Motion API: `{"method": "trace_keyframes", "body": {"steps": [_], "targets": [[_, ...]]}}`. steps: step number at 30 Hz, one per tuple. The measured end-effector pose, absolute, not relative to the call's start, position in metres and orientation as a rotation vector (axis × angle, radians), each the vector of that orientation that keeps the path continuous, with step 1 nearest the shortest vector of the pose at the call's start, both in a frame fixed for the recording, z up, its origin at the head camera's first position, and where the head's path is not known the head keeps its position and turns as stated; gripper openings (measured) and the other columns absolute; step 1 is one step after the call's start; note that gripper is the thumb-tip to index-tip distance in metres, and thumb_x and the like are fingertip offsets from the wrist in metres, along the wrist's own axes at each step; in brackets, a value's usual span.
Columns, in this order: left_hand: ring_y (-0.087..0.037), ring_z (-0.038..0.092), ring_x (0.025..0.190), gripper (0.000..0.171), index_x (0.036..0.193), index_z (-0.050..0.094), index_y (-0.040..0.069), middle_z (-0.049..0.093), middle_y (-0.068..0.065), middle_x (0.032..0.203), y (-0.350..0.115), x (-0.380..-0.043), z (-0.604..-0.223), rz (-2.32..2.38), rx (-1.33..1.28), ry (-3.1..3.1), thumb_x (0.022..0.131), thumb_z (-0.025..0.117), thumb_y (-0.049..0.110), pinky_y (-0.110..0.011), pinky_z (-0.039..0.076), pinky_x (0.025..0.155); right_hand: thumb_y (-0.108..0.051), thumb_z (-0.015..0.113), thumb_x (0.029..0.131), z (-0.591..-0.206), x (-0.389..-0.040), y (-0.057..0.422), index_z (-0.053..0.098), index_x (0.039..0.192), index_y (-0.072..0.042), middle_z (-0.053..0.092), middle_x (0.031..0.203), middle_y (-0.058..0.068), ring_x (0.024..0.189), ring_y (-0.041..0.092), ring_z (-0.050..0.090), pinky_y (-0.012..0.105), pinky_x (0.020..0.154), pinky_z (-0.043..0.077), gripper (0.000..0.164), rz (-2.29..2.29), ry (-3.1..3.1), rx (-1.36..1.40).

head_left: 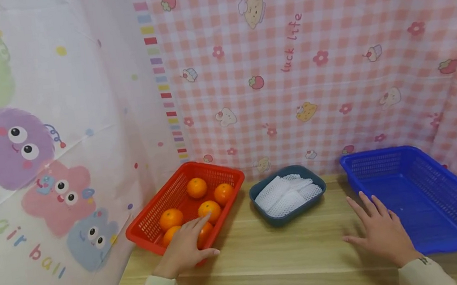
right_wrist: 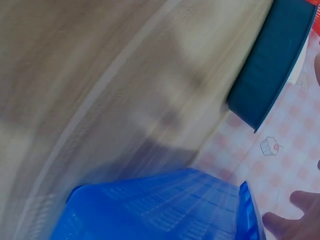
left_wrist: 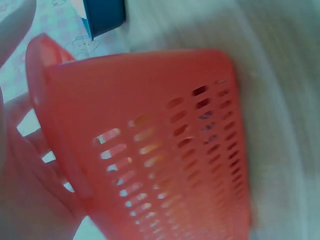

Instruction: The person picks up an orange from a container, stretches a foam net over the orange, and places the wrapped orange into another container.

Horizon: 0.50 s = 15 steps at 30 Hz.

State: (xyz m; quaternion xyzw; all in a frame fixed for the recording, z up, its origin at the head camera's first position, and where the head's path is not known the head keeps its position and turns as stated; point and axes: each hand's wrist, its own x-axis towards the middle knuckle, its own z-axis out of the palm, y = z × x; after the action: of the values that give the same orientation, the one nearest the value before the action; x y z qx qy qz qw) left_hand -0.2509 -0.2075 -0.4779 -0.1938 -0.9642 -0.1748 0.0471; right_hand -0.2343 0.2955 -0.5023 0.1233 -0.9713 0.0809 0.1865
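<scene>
My left hand point(head_left: 187, 246) reaches over the near end of a red plastic basket point(head_left: 147, 235), fingers spread above the oranges. Several oranges point(head_left: 197, 187) lie in that basket, the nearest ones partly hidden by the hand. In the left wrist view the slotted basket wall point(left_wrist: 145, 90) fills the middle, with the palm and fingers along its rim. My right hand point(head_left: 383, 233) hovers by the left side of a blue plastic basket point(head_left: 415, 195), fingers spread and holding nothing. The right wrist view shows its fingertips point(right_wrist: 280, 223) beside the blue rim.
Between the two baskets stands a dark teal tray point(head_left: 278, 221) with white mesh foam sleeves point(head_left: 288, 194) in it. All three containers rest on a wood-grain table point(head_left: 287, 268). A pink checked cloth point(head_left: 282, 93) hangs behind, and a white cartoon-print cloth point(head_left: 88, 83) at the left.
</scene>
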Motion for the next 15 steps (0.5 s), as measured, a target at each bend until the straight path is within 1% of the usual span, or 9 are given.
{"method": "trace_keyframes", "body": {"steps": [3, 7, 9, 11, 15], "targets": [[-0.03, 0.046, 0.128, 0.089, 0.149, 0.041, 0.023, 0.049, -0.003, 0.143, -0.21, -0.244, -0.482, -0.569, -0.584, -2.931, 0.075, 0.073, 0.061, -0.051, 0.034, 0.106, -0.065, 0.072, 0.073, -0.501, -0.226, 0.302, 0.026, 0.154, -0.019, 0.032, 0.148, 0.026, 0.126, 0.052, 0.035, 0.071, 0.077, 0.04, 0.104, 0.218, -2.754, 0.3], [-0.027, 0.053, 0.121, 0.071, 0.141, 0.053, 0.017, 0.057, -0.004, 0.134, -0.211, -0.237, -0.49, -0.572, -0.637, -2.881, 0.08, 0.076, 0.047, -0.049, 0.039, 0.103, -0.068, 0.065, 0.078, -0.503, -0.214, 0.313, 0.024, 0.154, -0.014, 0.038, 0.141, 0.032, 0.112, 0.057, 0.046, 0.066, 0.066, 0.045, 0.102, 0.247, -2.788, 0.225], [-0.025, 0.055, 0.118, 0.064, 0.137, 0.057, 0.015, 0.06, -0.003, 0.13, -0.211, -0.234, -0.494, -0.564, -0.66, -2.852, 0.082, 0.075, 0.043, -0.047, 0.04, 0.101, -0.067, 0.062, 0.082, -0.504, -0.208, 0.319, 0.023, 0.154, -0.01, 0.041, 0.136, 0.035, 0.105, 0.057, 0.05, 0.065, 0.064, 0.045, 0.099, 0.265, -2.808, 0.187], [-0.024, 0.056, 0.116, 0.06, 0.135, 0.059, 0.016, 0.062, -0.002, 0.128, -0.211, -0.233, -0.497, -0.552, -0.656, -2.827, 0.083, 0.075, 0.041, -0.045, 0.042, 0.1, -0.061, 0.062, 0.086, -0.506, -0.202, 0.324, 0.026, 0.152, -0.005, 0.046, 0.13, 0.036, 0.1, 0.057, 0.053, 0.063, 0.063, 0.046, 0.094, 0.294, -2.806, 0.159], [-0.023, 0.057, 0.114, 0.057, 0.133, 0.06, 0.017, 0.063, 0.0, 0.126, -0.21, -0.231, -0.502, -0.525, -0.621, -2.792, 0.083, 0.075, 0.039, -0.045, 0.042, 0.099, -0.048, 0.063, 0.091, -0.509, -0.194, 0.33, 0.035, 0.145, 0.001, 0.053, 0.121, 0.036, 0.098, 0.056, 0.055, 0.064, 0.064, 0.045, 0.078, 0.344, -2.779, 0.112]]}}
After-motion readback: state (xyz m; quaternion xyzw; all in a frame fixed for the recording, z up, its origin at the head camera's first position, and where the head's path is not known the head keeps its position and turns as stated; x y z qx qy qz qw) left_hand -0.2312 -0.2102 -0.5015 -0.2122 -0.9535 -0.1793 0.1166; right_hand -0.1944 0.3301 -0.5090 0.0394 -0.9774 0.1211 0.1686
